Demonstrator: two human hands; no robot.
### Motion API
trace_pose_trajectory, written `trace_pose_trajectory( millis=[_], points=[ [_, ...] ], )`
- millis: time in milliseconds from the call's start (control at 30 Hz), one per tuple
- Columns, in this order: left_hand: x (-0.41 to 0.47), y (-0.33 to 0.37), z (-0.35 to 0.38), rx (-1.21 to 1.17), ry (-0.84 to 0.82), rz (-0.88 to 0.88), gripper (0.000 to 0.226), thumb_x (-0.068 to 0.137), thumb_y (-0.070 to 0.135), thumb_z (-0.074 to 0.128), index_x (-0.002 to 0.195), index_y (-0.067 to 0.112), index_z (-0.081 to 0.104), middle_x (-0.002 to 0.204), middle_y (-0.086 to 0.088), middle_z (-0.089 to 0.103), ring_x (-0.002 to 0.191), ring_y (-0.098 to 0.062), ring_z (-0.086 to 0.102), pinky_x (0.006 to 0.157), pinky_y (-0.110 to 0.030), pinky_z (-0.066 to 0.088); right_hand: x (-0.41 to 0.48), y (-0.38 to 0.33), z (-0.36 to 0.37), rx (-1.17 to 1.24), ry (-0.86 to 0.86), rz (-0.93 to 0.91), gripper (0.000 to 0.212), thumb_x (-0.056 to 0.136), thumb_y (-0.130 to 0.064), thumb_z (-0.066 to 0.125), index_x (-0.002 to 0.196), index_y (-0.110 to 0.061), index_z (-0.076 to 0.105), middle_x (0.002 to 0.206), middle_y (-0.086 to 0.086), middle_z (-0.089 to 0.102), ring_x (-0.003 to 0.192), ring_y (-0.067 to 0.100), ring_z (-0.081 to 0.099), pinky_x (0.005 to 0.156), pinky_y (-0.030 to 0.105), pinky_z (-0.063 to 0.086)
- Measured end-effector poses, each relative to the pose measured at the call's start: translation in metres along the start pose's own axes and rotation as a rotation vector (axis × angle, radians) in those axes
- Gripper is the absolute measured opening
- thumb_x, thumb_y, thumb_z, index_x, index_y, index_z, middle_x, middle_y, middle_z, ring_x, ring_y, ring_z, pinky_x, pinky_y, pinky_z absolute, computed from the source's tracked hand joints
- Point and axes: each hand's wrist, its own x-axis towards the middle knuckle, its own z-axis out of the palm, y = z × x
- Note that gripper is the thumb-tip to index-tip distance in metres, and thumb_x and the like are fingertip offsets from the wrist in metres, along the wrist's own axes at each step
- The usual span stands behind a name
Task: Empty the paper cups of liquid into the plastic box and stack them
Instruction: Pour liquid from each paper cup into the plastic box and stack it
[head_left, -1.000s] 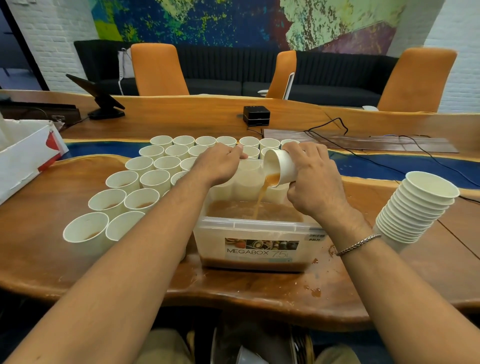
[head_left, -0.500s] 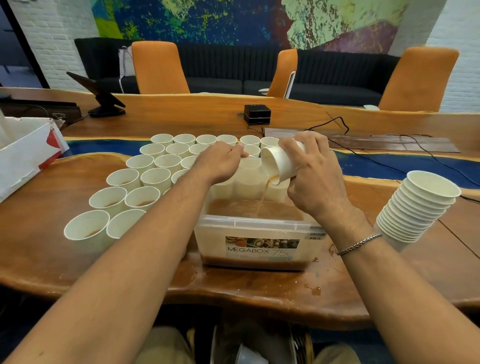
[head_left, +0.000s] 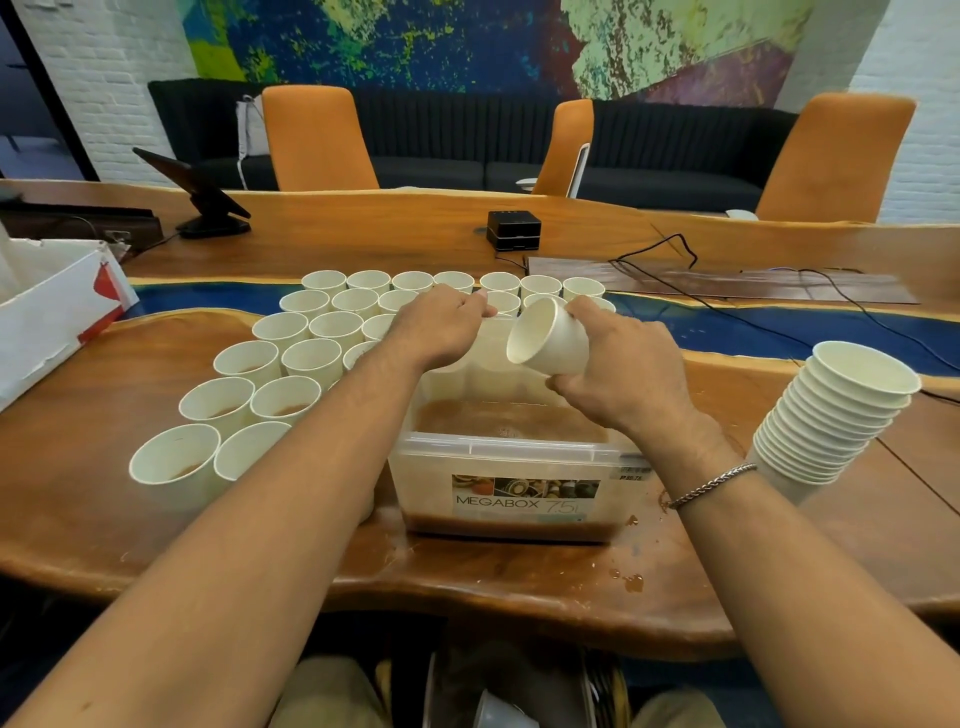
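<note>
paper cup (head_left: 550, 343) tilted over plastic box (head_left: 519, 448) | right grip (head_left: 618, 371) pinching it | left grip (head_left: 441, 327) at box's far rim, closure unclear

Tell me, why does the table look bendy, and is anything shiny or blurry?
Head view: the wide lens bows the table's near edge and stretches both forearms; head view: room light leaves a pale sheen on the wood in front of the plastic box; head view: the paper cup in the right hand looks sharp, not smeared.
</note>
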Motion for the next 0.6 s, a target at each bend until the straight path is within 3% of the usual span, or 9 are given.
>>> trace_pose_trajectory(
  millis=[100,300,400,500,600],
  points=[
    [0.001,0.0,0.001,0.007,0.003,-0.005,0.043,0.105,0.039,0.035,0.118,0.031,0.075,0.135,-0.002,0.064,0.12,-0.025,0.055,0.1,-0.039,0.043,0.0,-0.001,-0.005,0.076,0.011,0.089,0.073,0.077,-0.061,0.075,0.133,-0.026,0.043,0.124,0.0,0.065,0.111,0.025,0.062,0.09,0.043,0.047],
    [-0.01,0.033,-0.003,-0.184,0.134,0.112,0.047,0.104,0.033,0.036,0.097,0.018,0.081,0.105,0.004,0.074,0.1,-0.016,0.063,0.095,-0.036,0.047,-0.005,0.002,-0.015,0.288,0.112,0.17,0.086,0.074,-0.064,0.076,0.137,-0.025,0.035,0.121,0.003,0.063,0.107,0.027,0.063,0.079,0.039,0.049],
    [-0.017,0.068,0.003,-0.416,0.026,0.143,0.05,0.107,0.039,0.035,0.1,0.011,0.076,0.099,0.002,0.075,0.091,-0.016,0.07,0.082,-0.033,0.052,-0.007,0.009,-0.026,0.321,0.2,0.162,0.091,0.078,-0.065,0.071,0.146,-0.025,0.026,0.125,0.005,0.061,0.105,0.026,0.063,0.076,0.036,0.048],
    [-0.022,0.105,0.013,-0.492,-0.016,0.163,0.047,0.108,0.04,0.036,0.106,0.011,0.072,0.105,-0.001,0.074,0.098,-0.019,0.068,0.085,-0.036,0.057,-0.01,0.026,-0.044,0.348,0.312,0.191,0.088,0.082,-0.071,0.063,0.147,-0.025,0.026,0.129,0.005,0.059,0.108,0.025,0.061,0.079,0.039,0.053],
    [-0.024,0.14,0.02,-0.562,-0.05,0.214,0.046,0.108,0.036,0.037,0.098,0.008,0.072,0.098,-0.006,0.074,0.09,-0.017,0.07,0.081,-0.033,0.058,-0.014,0.05,-0.068,0.374,0.371,0.235,0.084,0.084,-0.075,0.055,0.145,-0.025,0.027,0.132,0.006,0.056,0.112,0.026,0.058,0.084,0.046,0.058]
  ],
)
